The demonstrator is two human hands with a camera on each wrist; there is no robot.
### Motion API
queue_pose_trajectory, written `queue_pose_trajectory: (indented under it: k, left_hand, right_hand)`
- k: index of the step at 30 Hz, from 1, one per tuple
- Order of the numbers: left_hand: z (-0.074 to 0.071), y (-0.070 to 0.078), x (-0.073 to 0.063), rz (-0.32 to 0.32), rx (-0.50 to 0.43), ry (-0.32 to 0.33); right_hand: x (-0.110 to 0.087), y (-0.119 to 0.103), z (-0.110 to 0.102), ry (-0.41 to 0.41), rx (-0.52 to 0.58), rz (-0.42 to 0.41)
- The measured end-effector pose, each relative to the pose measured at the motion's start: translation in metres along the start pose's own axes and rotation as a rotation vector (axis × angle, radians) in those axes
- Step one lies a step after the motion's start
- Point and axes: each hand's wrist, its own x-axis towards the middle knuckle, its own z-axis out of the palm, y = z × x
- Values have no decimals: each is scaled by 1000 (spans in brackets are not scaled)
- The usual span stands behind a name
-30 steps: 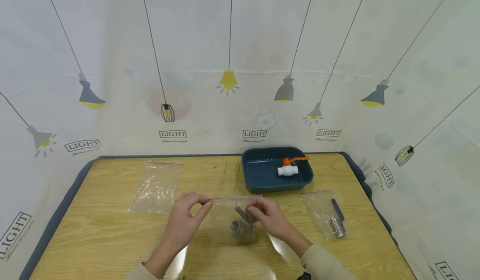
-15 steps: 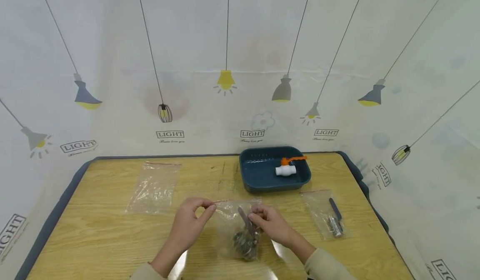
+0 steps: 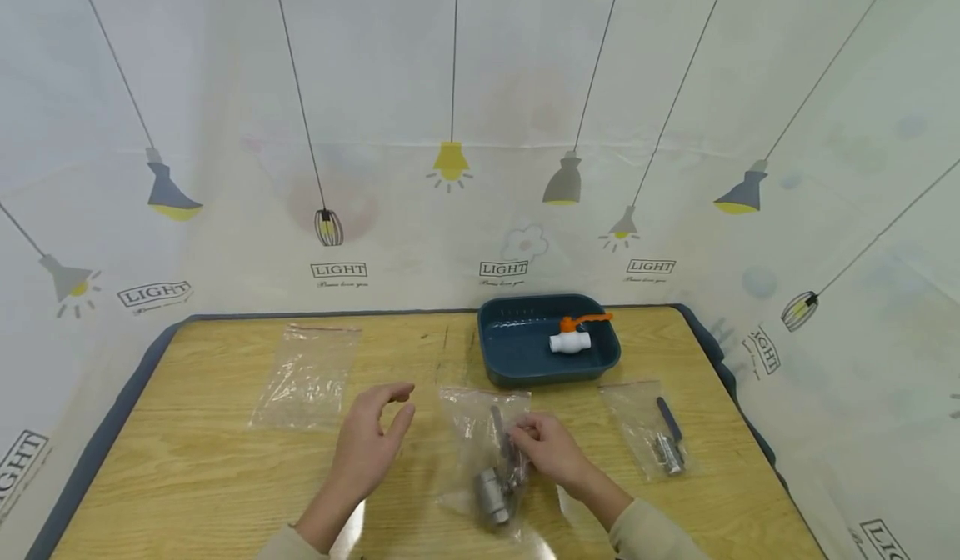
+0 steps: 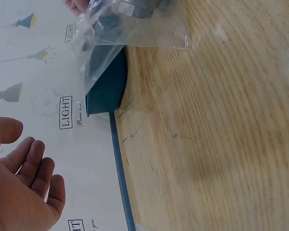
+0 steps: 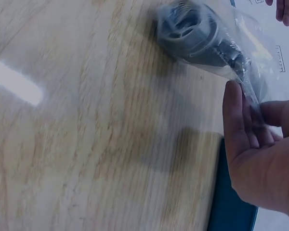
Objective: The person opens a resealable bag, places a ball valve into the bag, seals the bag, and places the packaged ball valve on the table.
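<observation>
My right hand (image 3: pixel 552 450) pinches the side of a clear zip bag (image 3: pixel 468 427) between thumb and fingers. Inside the bag lies a metal ball valve (image 3: pixel 492 496) with a dark lever handle; in the right wrist view the valve (image 5: pixel 190 31) shows its threaded round opening through the plastic. To the left of the bag, my left hand (image 3: pixel 369 439) is apart from it, thumb and fingers loosely bent with nothing between them. The same left hand (image 4: pixel 26 187) appears palm-side in the left wrist view, with the bag (image 4: pixel 154 33) beyond it.
A dark blue tray (image 3: pixel 517 370) at the back holds a white plastic valve (image 3: pixel 570 342) with an orange handle. On the right lies another zip bag (image 3: pixel 630 414) with a metal valve (image 3: pixel 670 453). A flat clear zip bag (image 3: pixel 307 377) lies at the left on the wooden table (image 3: pixel 202 460).
My left hand has let go of the bag's top corner and drawn slightly left. The bag, still in my right hand, has shifted a little right, and the valve in it has turned.
</observation>
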Motion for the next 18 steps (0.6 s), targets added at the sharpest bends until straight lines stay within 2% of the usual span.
queue_pose_trajectory:
  k: [4,10,15,18]
  left_hand:
    - [-1,-2,-1,2,-1,12]
    - [-2,-4,-3,8,11,32]
    - [-1,-5,-3,19,18,34]
    - [-2,-6,-4,16,19,35]
  right_hand:
    - [-2,3,1,49,-22,22]
    - [-4,6,2,-29,12,43]
    - [-8,9,1,5,-17,39]
    - [-13,11,-1,-17,-8,53]
